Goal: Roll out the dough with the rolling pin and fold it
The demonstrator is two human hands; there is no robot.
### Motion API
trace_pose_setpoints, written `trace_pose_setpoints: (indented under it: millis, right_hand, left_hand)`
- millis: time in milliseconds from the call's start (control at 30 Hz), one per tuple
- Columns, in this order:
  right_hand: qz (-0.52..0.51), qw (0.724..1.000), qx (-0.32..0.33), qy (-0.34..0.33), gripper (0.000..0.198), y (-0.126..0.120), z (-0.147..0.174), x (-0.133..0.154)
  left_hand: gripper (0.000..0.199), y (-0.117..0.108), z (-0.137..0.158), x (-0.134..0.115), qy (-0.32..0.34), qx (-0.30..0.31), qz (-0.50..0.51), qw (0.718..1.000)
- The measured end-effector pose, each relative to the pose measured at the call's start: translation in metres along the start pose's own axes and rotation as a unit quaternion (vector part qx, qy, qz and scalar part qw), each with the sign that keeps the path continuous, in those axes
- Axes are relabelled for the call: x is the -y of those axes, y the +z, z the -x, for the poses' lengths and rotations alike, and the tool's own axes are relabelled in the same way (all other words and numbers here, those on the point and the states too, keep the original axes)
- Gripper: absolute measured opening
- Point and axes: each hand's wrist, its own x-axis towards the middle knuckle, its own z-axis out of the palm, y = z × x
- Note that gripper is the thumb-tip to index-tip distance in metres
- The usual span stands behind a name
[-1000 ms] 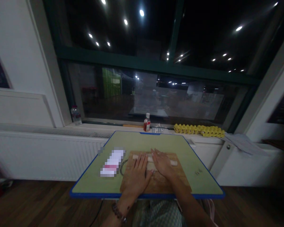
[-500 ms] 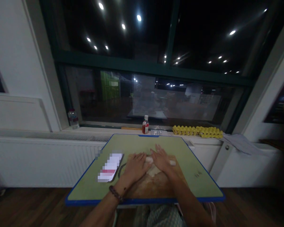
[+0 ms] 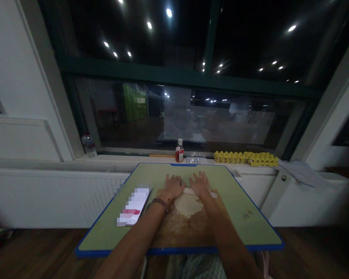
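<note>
A pale rolling pin (image 3: 189, 191) lies crosswise at the far part of a wooden board (image 3: 180, 234). My left hand (image 3: 173, 187) presses on its left part, palm down, fingers stretched forward and spread. Flat on its right part rests my right hand (image 3: 200, 185), also with fingers extended and apart. Between my forearms, just on the near side of the pin, a flattened sheet of dough (image 3: 188, 205) with an uneven edge shows on the board. Both hands cover much of the pin, though its right end sticks out past my right wrist.
The board sits on a small green table (image 3: 244, 228) with a blue edge. A phone (image 3: 136, 205) lies left of the board. On the windowsill stand a small bottle (image 3: 179, 151), a plastic bottle (image 3: 88, 146) and yellow egg trays (image 3: 246, 158); a grey cloth (image 3: 304, 173) lies at right.
Both hands have moved forward, away from me, with the rolling pin under them. More of the dough sheet now shows between my arms. The view has shifted slightly.
</note>
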Motion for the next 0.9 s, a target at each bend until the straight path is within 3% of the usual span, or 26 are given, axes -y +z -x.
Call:
trace_pose_setpoints:
  millis: [133, 233, 467, 900]
  right_hand:
    - [-0.009, 0.995, -0.093, 0.034, 0.063, 0.005, -0.001, 0.001]
    - [0.008, 0.992, -0.127, 0.017, 0.065, 0.009, -0.002, 0.001]
    - [0.026, 0.992, -0.121, -0.028, 0.076, 0.008, -0.001, 0.000]
    - [0.042, 0.993, -0.107, -0.031, 0.078, 0.011, 0.004, -0.001]
  left_hand:
    - [0.072, 0.006, -0.011, -0.005, -0.056, -0.013, -0.006, 0.998]
    - [0.074, 0.013, -0.014, -0.006, -0.051, -0.062, -0.011, 0.997]
    - [0.070, 0.022, -0.008, -0.003, -0.013, -0.148, -0.005, 0.989]
    - [0.064, 0.023, -0.002, 0.001, 0.030, -0.147, 0.001, 0.989]
